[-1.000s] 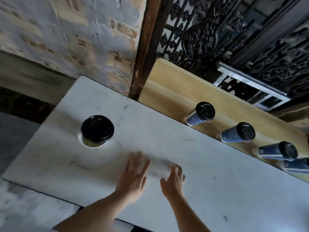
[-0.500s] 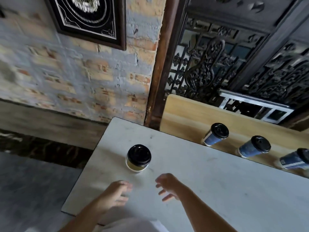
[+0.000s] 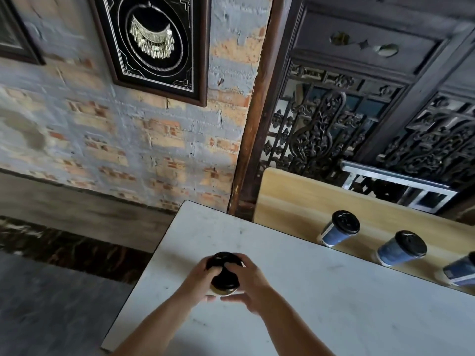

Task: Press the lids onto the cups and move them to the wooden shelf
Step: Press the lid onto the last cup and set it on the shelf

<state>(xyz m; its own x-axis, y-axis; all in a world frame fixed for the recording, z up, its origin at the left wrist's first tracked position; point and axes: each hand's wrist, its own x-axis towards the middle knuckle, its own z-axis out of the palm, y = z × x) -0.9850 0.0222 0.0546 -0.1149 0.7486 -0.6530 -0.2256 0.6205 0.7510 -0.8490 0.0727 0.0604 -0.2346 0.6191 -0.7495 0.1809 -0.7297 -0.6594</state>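
A cup with a black lid (image 3: 225, 278) stands on the white marble table (image 3: 321, 299) near its left end. My left hand (image 3: 199, 280) grips it from the left and my right hand (image 3: 250, 283) from the right, with fingers curled over the lid's top. Only a thin pale strip of the cup's wall shows under the lid. Behind the table, on the wooden shelf (image 3: 295, 199), stand three blue cups with black lids: one cup (image 3: 338, 229), a second cup (image 3: 401, 249) and a third cup (image 3: 460, 269) cut off by the right edge.
A brick wall with a framed picture (image 3: 151, 44) rises behind the table's left end. A dark wooden post (image 3: 253, 129) and carved black screens (image 3: 359, 124) back the shelf. The grey floor (image 3: 51, 309) lies left of the table.
Both hands moved forward from the table surface and closed round the lidded cup. The view tilted up and left, so more wall and fewer shelf cups show.
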